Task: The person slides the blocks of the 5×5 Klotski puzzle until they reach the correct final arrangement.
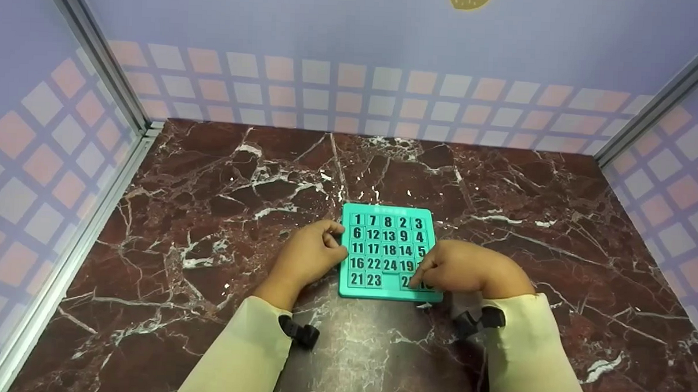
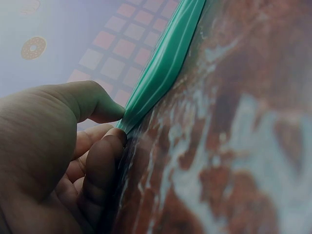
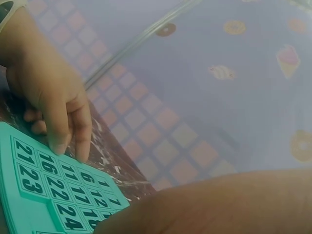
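A turquoise sliding number puzzle [image 1: 380, 293] lies flat on the tabletop, its black-numbered tiles in rows. My left hand [image 1: 307, 254] is at its left side; in the left wrist view, thumb and fingertips pinch the turquoise rim [image 2: 158, 73]. Over the lower right corner is my right hand [image 1: 468, 268], a fingertip touching a bottom-row tile whose number starts with 2. That hand covers part of the right-hand column. Between this tile and tile 23 [image 1: 374, 280] there is a gap. The right wrist view shows my right hand [image 3: 209, 204] only as a blurred foreground shape.
The dark red marbled tabletop [image 1: 220, 226] has white veins. A pale purple wall [image 1: 360, 34] with pink and white squares closes off the back, with side panels left and right joined by metal strips [image 1: 126, 89]. Black straps [image 1: 300, 332] circle both sleeved wrists.
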